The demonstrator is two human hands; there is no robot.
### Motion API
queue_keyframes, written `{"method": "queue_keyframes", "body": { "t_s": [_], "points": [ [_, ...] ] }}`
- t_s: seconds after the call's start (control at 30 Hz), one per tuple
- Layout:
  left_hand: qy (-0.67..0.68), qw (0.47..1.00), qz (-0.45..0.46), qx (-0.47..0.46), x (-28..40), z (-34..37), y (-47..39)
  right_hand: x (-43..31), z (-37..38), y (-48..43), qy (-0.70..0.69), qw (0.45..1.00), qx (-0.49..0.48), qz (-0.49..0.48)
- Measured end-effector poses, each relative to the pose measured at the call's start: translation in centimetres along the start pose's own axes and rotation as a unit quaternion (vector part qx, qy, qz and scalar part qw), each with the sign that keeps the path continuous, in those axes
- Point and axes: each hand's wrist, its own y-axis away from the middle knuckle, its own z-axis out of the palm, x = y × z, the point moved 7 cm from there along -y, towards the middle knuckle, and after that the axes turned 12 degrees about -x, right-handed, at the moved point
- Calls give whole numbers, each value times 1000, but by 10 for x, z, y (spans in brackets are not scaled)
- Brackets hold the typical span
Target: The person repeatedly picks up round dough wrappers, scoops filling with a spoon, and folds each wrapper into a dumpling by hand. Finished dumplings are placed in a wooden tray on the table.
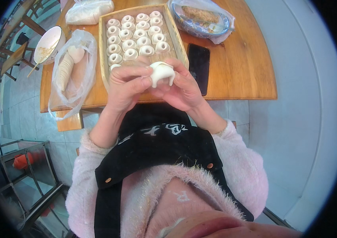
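Between both hands is a white dough dumpling [161, 73], folded into an arch with two ends hanging down. My left hand [128, 84] pinches its left side between thumb and fingers. On the other side, my right hand [184, 81] grips it with the thumb and fingertips. The dumpling is held above the near edge of a wooden tray [105, 67]. Rows of ring-shaped folded dumplings [142, 42] stand in the tray; my hands hide part of its front.
Left of the tray lies a plastic bag [80, 86] with stacked dough wrappers [65, 71], near a bowl [49, 44] with chopsticks. A full white bag [89, 12] sits farther back. On the right are a phone [198, 68] and a blue-patterned dish [183, 28] holding filling [199, 15].
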Motion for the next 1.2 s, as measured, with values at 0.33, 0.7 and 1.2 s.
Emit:
{"method": "queue_keyframes", "body": {
  "t_s": [0.33,0.7,1.2],
  "points": [
    [-115,991,66,23,11,-2,0,5,-4,1,-23,999,41,-12],
    [-285,938,191,44,25,8,6,5,0,1,15,997,77,0],
    [-478,835,215,168,27,28,24,0,9,-1,142,979,147,-23]
  ]
}}
